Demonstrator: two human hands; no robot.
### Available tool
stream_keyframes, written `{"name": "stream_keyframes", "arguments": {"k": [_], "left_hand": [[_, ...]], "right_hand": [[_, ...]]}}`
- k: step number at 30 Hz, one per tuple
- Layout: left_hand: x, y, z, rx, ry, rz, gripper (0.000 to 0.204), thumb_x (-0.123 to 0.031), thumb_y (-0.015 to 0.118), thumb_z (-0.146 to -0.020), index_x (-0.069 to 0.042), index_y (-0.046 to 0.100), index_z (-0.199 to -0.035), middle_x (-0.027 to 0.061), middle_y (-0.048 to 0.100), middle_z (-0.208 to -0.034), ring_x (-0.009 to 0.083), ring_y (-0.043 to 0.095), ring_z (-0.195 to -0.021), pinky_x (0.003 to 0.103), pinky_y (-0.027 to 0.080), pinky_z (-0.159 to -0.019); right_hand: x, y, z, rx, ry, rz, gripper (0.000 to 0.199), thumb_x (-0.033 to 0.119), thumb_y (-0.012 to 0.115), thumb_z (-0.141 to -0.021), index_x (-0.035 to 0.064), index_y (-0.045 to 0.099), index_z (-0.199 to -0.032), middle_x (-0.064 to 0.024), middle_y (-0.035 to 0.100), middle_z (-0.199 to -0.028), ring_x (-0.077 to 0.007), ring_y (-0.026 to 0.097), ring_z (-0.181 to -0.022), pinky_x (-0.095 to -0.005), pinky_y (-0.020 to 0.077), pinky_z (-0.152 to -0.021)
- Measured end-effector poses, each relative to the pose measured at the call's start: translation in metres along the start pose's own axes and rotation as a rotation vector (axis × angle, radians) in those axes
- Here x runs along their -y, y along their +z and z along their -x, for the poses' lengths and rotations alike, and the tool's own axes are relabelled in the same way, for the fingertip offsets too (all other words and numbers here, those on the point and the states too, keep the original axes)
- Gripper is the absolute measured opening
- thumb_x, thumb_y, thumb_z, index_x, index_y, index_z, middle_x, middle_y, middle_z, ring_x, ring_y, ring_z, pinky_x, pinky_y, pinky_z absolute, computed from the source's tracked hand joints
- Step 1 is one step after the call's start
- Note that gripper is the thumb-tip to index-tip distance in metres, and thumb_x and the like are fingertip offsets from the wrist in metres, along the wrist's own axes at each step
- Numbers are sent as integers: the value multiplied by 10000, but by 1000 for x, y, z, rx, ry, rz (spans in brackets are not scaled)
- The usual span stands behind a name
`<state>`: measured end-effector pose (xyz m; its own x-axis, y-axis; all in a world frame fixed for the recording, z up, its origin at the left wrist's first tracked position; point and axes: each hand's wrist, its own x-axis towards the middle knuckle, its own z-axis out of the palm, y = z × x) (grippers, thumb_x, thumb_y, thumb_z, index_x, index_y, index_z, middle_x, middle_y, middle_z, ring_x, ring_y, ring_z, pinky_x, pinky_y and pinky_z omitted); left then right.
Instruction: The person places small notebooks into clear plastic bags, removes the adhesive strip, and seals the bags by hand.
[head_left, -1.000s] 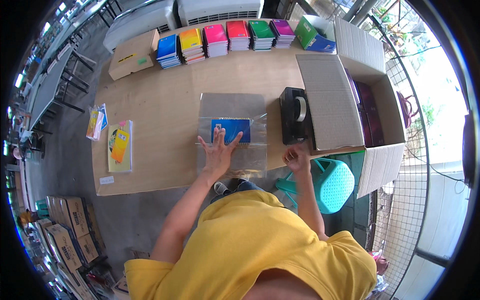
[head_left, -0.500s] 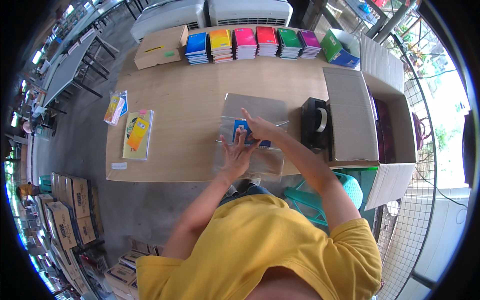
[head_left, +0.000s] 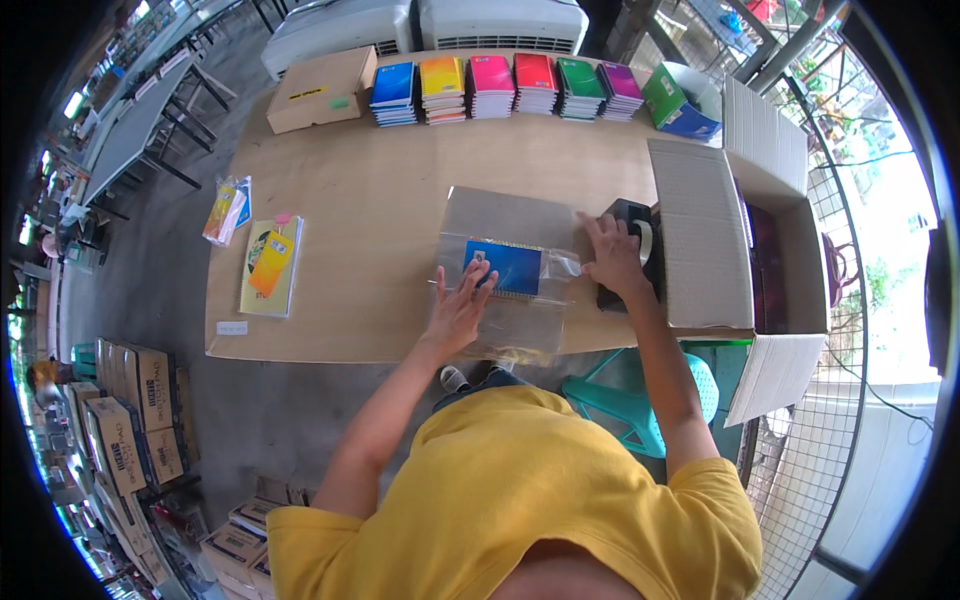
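Observation:
A small blue spiral notebook (head_left: pixel 518 270) lies on a clear plastic sheet or sleeve (head_left: pixel 500 212) at the middle of the table's near side. My left hand (head_left: pixel 460 312) rests with spread fingers on the notebook's left end. To the right, my right hand (head_left: pixel 613 258) reaches over the front-left side of a black tape dispenser (head_left: pixel 632 211), which carries a whitish roll of tape. Its fingers are apart, and nothing shows in them. Whether the fingertips touch the dispenser or tape is unclear.
Stacks of coloured notebooks (head_left: pixel 490 88) line the far edge, between a closed cardboard box (head_left: pixel 320 95) and a green-blue open box (head_left: pixel 680 105). An open carton (head_left: pixel 700 240) stands right of the dispenser. Notebooks (head_left: pixel 268 268) lie at left; a teal stool (head_left: pixel 635 400) stands below.
My right hand has left the notebook and moved right to the tape dispenser. My left hand stays on the notebook, slightly lower and flatter, and more of the blue cover shows.

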<state>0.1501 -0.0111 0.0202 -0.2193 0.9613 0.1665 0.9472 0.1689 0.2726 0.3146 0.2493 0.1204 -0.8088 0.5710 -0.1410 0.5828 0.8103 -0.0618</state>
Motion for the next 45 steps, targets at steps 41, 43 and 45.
{"name": "stream_keyframes", "arguments": {"k": [41, 43, 45], "left_hand": [[-46, -6, 2, -634, -148, 771, 831, -48, 711, -790, -13, 232, -1468, 224, 397, -1444, 391, 415, -1338, 494, 249, -1170], [-33, -3, -5, -662, -35, 737, 779, -67, 708, -789, -23, 287, -1443, 193, 438, -1420, 389, 420, -1339, 509, 220, -1179], [-20, -8, -8, -580, 27, 620, 731, -82, 698, -783, -56, 349, -1425, 147, 474, -1404, 377, 418, -1350, 531, 203, -1182]], "right_hand": [[62, 3, 21, -208, 90, -886, 585, 417, 819, -742, 35, 609, -1132, -211, 510, -1257, -368, 467, -1261, -451, 393, -1056], [67, -8, 12, -356, 7, -617, 311, 248, 783, -748, 34, 658, -936, -203, 561, -1150, -383, 551, -1114, -455, 471, -945], [55, -13, 2, -466, 3, -597, 231, 178, 762, -743, 40, 657, -896, -182, 591, -1103, -370, 584, -1049, -453, 501, -880]]}}
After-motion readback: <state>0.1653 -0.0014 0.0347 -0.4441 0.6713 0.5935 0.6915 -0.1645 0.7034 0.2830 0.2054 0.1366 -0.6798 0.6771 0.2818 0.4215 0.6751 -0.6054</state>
